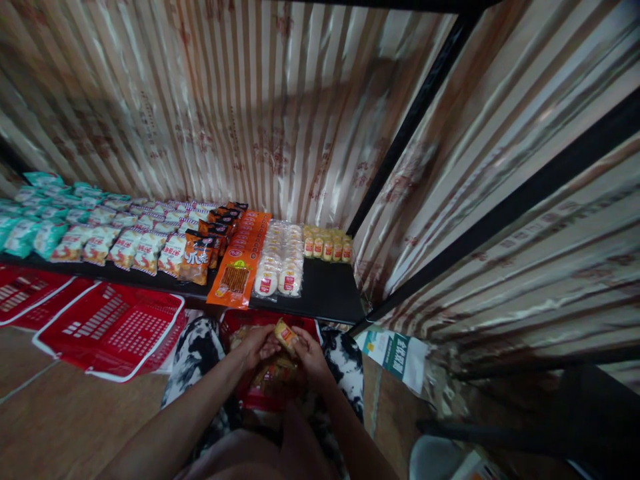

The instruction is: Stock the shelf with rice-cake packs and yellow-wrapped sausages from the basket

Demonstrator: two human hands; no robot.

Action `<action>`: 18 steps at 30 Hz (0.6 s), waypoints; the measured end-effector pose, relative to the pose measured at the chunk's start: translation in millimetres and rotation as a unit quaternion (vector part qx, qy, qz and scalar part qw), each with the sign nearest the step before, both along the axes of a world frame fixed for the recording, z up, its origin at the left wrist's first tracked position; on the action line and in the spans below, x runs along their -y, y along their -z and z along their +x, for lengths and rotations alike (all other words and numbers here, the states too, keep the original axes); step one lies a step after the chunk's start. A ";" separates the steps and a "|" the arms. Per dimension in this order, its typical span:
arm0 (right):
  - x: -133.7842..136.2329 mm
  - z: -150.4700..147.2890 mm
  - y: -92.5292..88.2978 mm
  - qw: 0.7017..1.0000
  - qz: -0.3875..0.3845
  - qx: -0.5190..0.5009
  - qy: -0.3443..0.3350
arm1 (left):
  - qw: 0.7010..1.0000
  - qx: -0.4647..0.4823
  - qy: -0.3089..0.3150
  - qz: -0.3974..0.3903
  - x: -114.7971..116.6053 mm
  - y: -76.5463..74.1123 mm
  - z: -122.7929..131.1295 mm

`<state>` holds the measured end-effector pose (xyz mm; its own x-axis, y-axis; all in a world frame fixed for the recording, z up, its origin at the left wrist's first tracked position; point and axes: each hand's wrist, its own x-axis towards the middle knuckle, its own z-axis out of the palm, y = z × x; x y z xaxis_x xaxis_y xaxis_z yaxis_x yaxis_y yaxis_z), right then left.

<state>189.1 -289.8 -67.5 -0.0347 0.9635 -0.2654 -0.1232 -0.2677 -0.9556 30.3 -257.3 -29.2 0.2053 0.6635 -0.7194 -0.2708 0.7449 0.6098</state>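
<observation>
Between my knees, above a red basket (pixel 250 400), I hold a small yellow snack packet (pixel 285 335) with a red label. My left hand (pixel 261 345) has its fingers curled at the packet's left side. My right hand (pixel 309 353) grips the packet's lower right. More packets of similar yellow-brown wrapping (pixel 274 375) lie in the basket below, partly hidden by my hands. Several matching yellow packets (pixel 327 247) stand in rows at the right end of the black shelf (pixel 325 287).
White round cracker packs (pixel 278 270), a flat orange packet (pixel 233 273), brown snack bags (pixel 194 259), white bags (pixel 135 250) and teal bags (pixel 50 237) line the shelf leftward. Red baskets (pixel 120 323) sit on the floor at left. A black frame post (pixel 407 127) rises at right.
</observation>
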 end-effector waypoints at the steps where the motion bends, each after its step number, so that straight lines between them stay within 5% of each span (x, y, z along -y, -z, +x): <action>1: -1.0 2.6 -2.0 1.000 -0.005 -0.001 0.007 | 1.000 0.007 -0.006 0.003 0.6 -2.1 -0.1; 18: -34.6 33.4 -33.4 0.996 0.034 0.030 0.073 | 0.990 0.062 0.075 0.105 5.1 -3.0 8.9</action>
